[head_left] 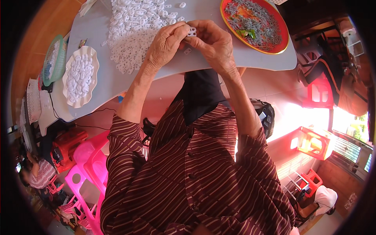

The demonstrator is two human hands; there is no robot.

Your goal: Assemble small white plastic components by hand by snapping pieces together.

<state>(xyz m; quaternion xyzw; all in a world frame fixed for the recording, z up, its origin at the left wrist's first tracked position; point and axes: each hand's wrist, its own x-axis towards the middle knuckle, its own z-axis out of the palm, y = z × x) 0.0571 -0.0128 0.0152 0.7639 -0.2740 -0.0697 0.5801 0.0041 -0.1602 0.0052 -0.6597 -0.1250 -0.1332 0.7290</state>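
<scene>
Pinch: left hand (167, 43) and right hand (213, 43) meet fingertip to fingertip, both closed narrowly on one small white piece (191, 32).
Piece, place: held up between the hands, over the near edge of the table (250, 60); its exposed face shows dark holes.
Piece, weight: probably very light, so little force should be needed.
Piece, stiffness: looks like hard moulded plastic; I would expect it to be rigid and not very fragile, though the thin walls around the holes may be its weak part.
Piece, surface: smooth-looking and likely a bit slippery; a dry fingertip pinch seems right.
Where to hold: opposite edges, thumb against finger, leaving the holed face uncovered.
Loose piece (187, 50): lies just below the hands; its shape is hard to read.
Heap (133, 23): many similar white bits, overlapping, its far side cut off by the upper edge.
Dish (76, 104): wavy-rimmed, full of more white bits, too small to compare with the held one.
Tray (229, 24): grey slivers (268, 29) inside, kind unclear.
Hidden: the piece's back and ends, the inner left fingers, and anything else enclosed in the grip.
</scene>
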